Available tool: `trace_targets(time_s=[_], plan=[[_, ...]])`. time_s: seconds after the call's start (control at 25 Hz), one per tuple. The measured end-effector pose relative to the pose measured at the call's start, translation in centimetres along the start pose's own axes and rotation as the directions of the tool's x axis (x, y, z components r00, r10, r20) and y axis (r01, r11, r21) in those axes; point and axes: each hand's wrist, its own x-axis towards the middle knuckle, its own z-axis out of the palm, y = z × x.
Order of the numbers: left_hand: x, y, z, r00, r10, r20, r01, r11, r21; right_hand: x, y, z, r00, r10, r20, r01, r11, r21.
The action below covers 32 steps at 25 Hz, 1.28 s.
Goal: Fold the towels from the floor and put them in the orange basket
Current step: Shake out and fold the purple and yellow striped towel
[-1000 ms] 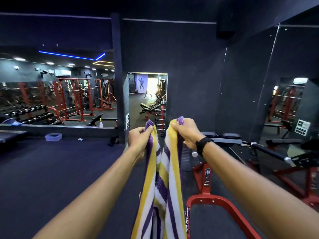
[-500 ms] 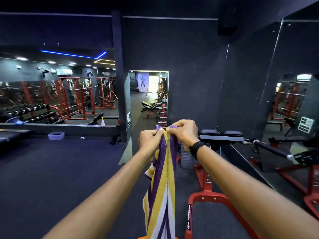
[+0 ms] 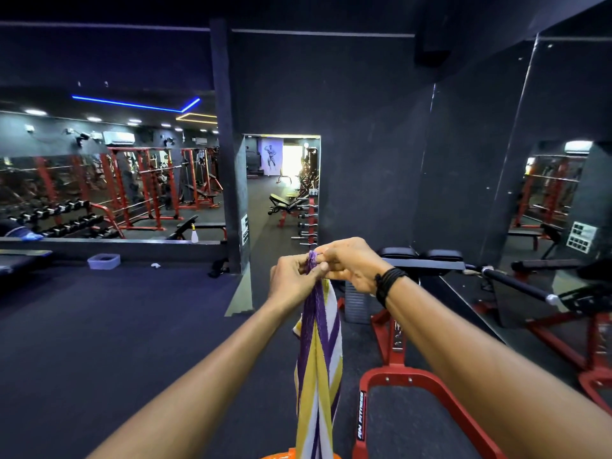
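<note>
A purple, yellow and white striped towel (image 3: 318, 369) hangs straight down in front of me, doubled lengthwise. My left hand (image 3: 293, 278) and my right hand (image 3: 351, 265) meet at its top edge, and both pinch the corners pressed together there. A black band is on my right wrist. A sliver of the orange basket (image 3: 281, 455) shows at the bottom edge, right under the hanging towel. Other towels on the floor are out of sight.
A red steel gym machine frame (image 3: 407, 382) with black pads stands close at the right. Mirrors line the right wall. Dark floor stretches to the left, with a small grey tub (image 3: 103, 261) by the far ledge. A doorway (image 3: 283, 193) opens straight ahead.
My hands, first apart with the towel spread between them, came together, folding the towel in half lengthwise. The view dipped a little and the orange basket rim came into sight.
</note>
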Motion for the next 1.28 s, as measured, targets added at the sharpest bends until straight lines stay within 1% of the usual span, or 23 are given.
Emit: trace_targets(time_s=[0.08,0.12,0.16,0.2,0.24,0.28,0.32,0.36,0.4,0.44,0.48,0.52,0.6,0.72,0.8,0.84,0.92,1.0,1.08,1.12,1.16,1.2,1.28], plan=[[0.5,-0.7,-0.1,0.999,-0.034,0.01,0.034,0.999,-0.023,-0.3,-0.2,-0.4,0.996,0.028,0.081,-0.031,0.999,0.044],[0.7,-0.9,-0.1,0.998,-0.05,0.034,0.053,0.996,-0.067,-0.5,-0.2,-0.4,0.996,0.018,0.09,-0.024,0.998,0.065],[0.7,-0.9,-0.1,0.996,-0.072,0.061,0.079,0.99,-0.118,-0.4,-0.2,-0.5,0.999,-0.04,0.033,0.039,0.999,0.035],[0.6,-0.7,0.0,0.993,-0.093,0.074,0.105,0.977,-0.185,-0.2,-0.1,-0.6,0.984,-0.159,-0.086,0.152,0.985,-0.077],[0.4,-0.4,0.1,0.991,-0.118,0.068,0.132,0.954,-0.268,0.1,0.0,-1.1,0.926,-0.315,-0.209,0.261,0.933,-0.248],[0.3,-0.2,0.0,0.987,-0.148,0.06,0.16,0.921,-0.354,0.4,0.0,-1.8,0.854,-0.444,-0.271,0.321,0.86,-0.398],[0.3,0.1,-0.3,0.984,-0.167,0.064,0.178,0.895,-0.41,0.5,0.0,-2.7,0.825,-0.509,-0.246,0.353,0.804,-0.478],[0.4,0.2,-0.7,0.983,-0.16,0.091,0.184,0.876,-0.447,0.6,0.2,-3.4,0.849,-0.508,-0.146,0.388,0.787,-0.48],[0.5,0.3,-1.2,0.982,-0.131,0.132,0.178,0.875,-0.45,0.5,0.5,-4.0,0.886,-0.463,0.006,0.415,0.789,-0.452],[0.6,0.5,-1.7,0.979,-0.099,0.177,0.169,0.88,-0.444,0.5,0.9,-4.3,0.901,-0.405,0.156,0.431,0.796,-0.425],[0.7,0.8,-2.1,0.976,-0.064,0.209,0.15,0.89,-0.43,0.5,1.5,-4.4,0.891,-0.366,0.269,0.449,0.8,-0.399],[0.9,1.1,-2.4,0.973,-0.039,0.226,0.134,0.896,-0.423,0.6,2.1,-4.3,0.872,-0.353,0.339,0.465,0.813,-0.351],[1.1,1.6,-2.8,0.975,-0.006,0.223,0.098,0.91,-0.404,0.6,2.9,-3.6,0.85,-0.354,0.39,0.477,0.831,-0.285],[1.7,1.9,-3.5,0.979,0.031,0.203,0.044,0.934,-0.355,0.3,2.9,-3.1,0.829,-0.276,0.487,0.442,0.856,-0.268],[1.8,2.2,-3.9,0.986,0.017,0.164,0.043,0.935,-0.353,-0.3,2.5,-2.7,0.799,-0.148,0.583,0.415,0.838,-0.355],[1.9,2.6,-4.2,0.99,0.0,0.142,0.053,0.928,-0.369,-0.3,2.7,-2.5,0.788,-0.061,0.613,0.417,0.784,-0.459],[2.2,3.4,-5.0,0.995,-0.033,0.098,0.073,0.895,-0.44,0.2,4.1,-2.2,0.781,0.126,0.611,0.434,0.595,-0.677],[3.1,3.9,-6.2,0.999,-0.035,0.026,0.044,0.839,-0.542,1.0,6.4,-2.3,0.791,0.294,0.536,0.415,0.386,-0.824],[3.9,4.1,-7.5,0.997,-0.04,-0.059,-0.002,0.817,-0.577,1.1,7.9,-2.5,0.825,0.338,0.453,0.412,0.188,-0.892],[4.2,4.0,-7.9,0.994,-0.047,-0.097,-0.016,0.827,-0.562,1.1,7.9,-2.8,0.859,0.296,0.419,0.397,0.133,-0.908],[4.4,3.7,-8.4,0.988,-0.064,-0.14,-0.022,0.841,-0.54,1.0,7.4,-3.2,0.891,0.221,0.396,0.381,0.11,-0.918],[4.5,3.1,-8.9,0.979,-0.088,-0.186,-0.021,0.857,-0.516,1.0,6.7,-3.7,0.91,0.126,0.394,0.381,0.121,-0.917],[4.7,1.2,-10.0,0.95,-0.15,-0.272,0.004,0.882,-0.471,1.4,5.4,-5.0,0.918,-0.091,0.386,0.397,0.236,-0.887]])
